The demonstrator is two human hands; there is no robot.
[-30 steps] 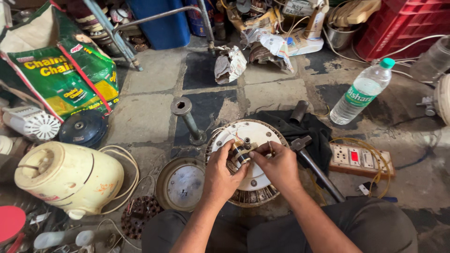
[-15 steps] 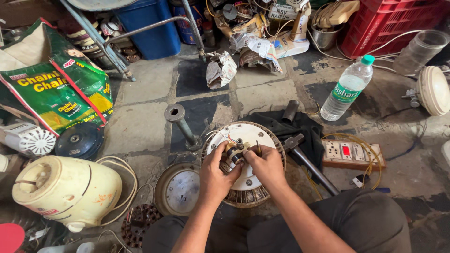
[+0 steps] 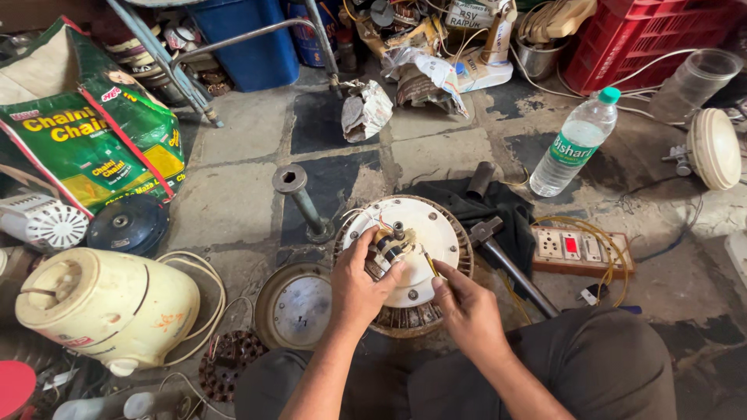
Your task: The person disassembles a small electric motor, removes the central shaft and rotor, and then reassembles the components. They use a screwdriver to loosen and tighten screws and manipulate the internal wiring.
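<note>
A round ceiling-fan motor with a white top plate and a ribbed winding ring lies on the stone floor in front of me. My left hand rests on the plate, its thumb and fingers gripping the small capacitor and wires beside the central shaft. My right hand sits at the plate's lower right edge, its index finger and thumb pinching a thin yellow wire end. My knees in dark trousers frame the bottom of the view.
A hammer lies on a dark cloth right of the motor, next to a socket board and a water bottle. A metal pipe stand, a round cover, a cream appliance and a green sack stand left.
My right hand has drawn back from the motor's centre to its lower right edge. My left hand stays on the capacitor and wires. The camera has shifted slightly.
</note>
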